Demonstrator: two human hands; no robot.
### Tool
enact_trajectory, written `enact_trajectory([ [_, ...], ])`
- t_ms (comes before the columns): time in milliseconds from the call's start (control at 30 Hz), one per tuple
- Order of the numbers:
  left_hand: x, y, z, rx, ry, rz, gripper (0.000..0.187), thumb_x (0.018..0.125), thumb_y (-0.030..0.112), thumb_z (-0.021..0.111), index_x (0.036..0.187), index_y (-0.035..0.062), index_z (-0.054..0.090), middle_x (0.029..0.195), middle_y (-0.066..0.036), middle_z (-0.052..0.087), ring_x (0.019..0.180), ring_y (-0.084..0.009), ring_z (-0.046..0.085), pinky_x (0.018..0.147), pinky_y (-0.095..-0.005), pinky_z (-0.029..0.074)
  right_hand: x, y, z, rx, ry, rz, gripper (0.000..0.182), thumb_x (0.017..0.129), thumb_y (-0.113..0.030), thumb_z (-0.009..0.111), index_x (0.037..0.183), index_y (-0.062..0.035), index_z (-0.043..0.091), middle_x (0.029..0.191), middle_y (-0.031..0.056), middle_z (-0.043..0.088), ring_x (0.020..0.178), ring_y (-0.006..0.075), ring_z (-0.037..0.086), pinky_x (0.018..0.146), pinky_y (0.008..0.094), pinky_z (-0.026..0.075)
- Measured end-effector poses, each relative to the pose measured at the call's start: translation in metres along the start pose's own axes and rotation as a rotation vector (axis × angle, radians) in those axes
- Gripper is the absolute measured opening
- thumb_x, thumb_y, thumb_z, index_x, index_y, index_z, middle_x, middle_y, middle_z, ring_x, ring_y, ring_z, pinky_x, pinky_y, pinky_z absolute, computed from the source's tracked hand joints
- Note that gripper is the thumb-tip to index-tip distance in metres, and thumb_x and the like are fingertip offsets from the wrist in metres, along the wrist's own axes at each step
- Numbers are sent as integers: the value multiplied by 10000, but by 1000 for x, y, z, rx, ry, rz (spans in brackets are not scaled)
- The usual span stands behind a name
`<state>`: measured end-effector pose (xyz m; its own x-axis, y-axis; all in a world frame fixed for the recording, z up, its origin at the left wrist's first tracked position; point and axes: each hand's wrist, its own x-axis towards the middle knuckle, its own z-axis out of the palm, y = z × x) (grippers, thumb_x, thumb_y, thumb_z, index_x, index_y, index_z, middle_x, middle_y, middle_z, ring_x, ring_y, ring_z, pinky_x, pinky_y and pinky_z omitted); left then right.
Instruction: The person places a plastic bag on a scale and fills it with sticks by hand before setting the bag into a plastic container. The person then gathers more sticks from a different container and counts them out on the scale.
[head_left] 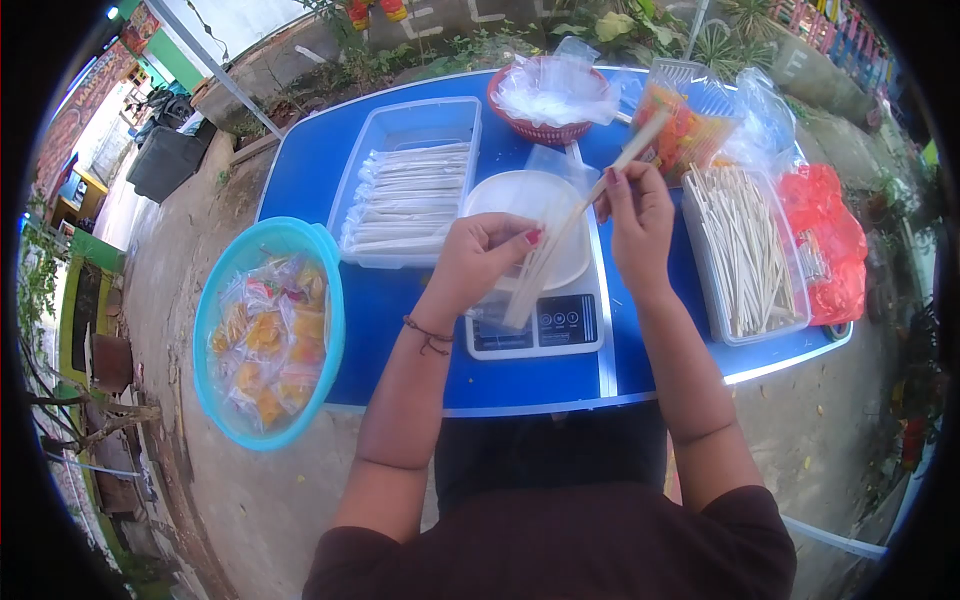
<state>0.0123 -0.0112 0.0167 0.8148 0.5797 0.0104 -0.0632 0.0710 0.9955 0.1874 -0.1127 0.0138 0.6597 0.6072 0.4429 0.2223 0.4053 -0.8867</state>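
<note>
As the bundle of slim, pale wooden sticks (640, 138) slants over the white digital scale (535, 345), the right hand (637, 207) has its grip clamped on the upper part, while the left pinches the clear plastic sleeve (515, 312) around the lower end, probably to steady both. Loose sticks (745, 255) in a clear rectangular tub (770, 334) right of the scale seem placed for easy reach. Its black button panel (558, 322) is too small to read.

Bright blue table (390, 320), light blue tub (332, 290), pale tan sticks (645, 138), white scale (535, 351) with black panel (565, 318), red bag (832, 240)
</note>
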Motion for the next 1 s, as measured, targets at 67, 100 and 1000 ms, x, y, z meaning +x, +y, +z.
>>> enact_trajectory([
  [67, -1, 2, 2, 99, -16, 6, 207, 861, 87, 707, 1031, -32, 700, 888, -114, 723, 762, -130, 697, 703, -253, 581, 4, -2, -2, 106, 75, -77, 115, 996, -113, 520, 962, -4, 523, 746, 22, 568, 649, 62, 539, 584, 218, 457],
  [100, -1, 2, 3, 140, -16, 3, 206, 850, 85, 720, 1020, -30, 707, 882, -116, 724, 760, -128, 696, 699, -249, 580, 6, -4, -4, 160, 112, -116, 115, 997, -115, 518, 969, -4, 520, 755, 26, 570, 656, 66, 544, 594, 221, 465],
  [1000, -5, 10, 11, 219, -133, -3, 278, 751, 48, 798, 1004, -28, 712, 865, -128, 729, 776, -139, 711, 723, -223, 565, 9, -3, -10, 410, 228, -17, 130, 963, -146, 601, 965, -18, 573, 759, 2, 564, 615, 41, 458, 537, 193, 362],
])
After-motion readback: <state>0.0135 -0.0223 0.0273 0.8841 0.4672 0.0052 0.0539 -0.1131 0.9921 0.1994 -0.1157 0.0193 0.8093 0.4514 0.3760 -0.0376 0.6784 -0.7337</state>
